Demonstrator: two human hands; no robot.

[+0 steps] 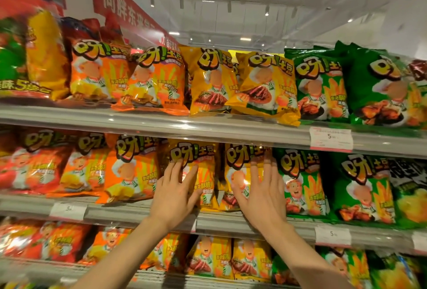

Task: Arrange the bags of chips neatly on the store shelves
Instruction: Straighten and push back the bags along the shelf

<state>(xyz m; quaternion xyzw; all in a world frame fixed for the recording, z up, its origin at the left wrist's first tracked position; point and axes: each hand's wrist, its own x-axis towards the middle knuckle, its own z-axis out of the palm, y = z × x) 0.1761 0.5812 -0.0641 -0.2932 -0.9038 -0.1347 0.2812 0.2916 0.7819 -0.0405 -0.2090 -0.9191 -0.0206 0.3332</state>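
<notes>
While both hands press flat, two yellow bags on the middle shelf are being squared.

Left hand (178,187) and right hand (261,189), fingers straight and gripping nothing, rest on the left yellow bag (203,173) and right yellow bag (240,173). Uneven pressure could tilt either bag into the orange bag (129,168) or green bag (300,182) beside them, or off the shelf edge (231,220). Above: another stocked shelf, a red sign (124,7), white ceiling.

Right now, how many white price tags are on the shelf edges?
4 show fully: one on the upper rail at right, two on the middle rail, left and right, one low left. Others may be hidden.
</notes>
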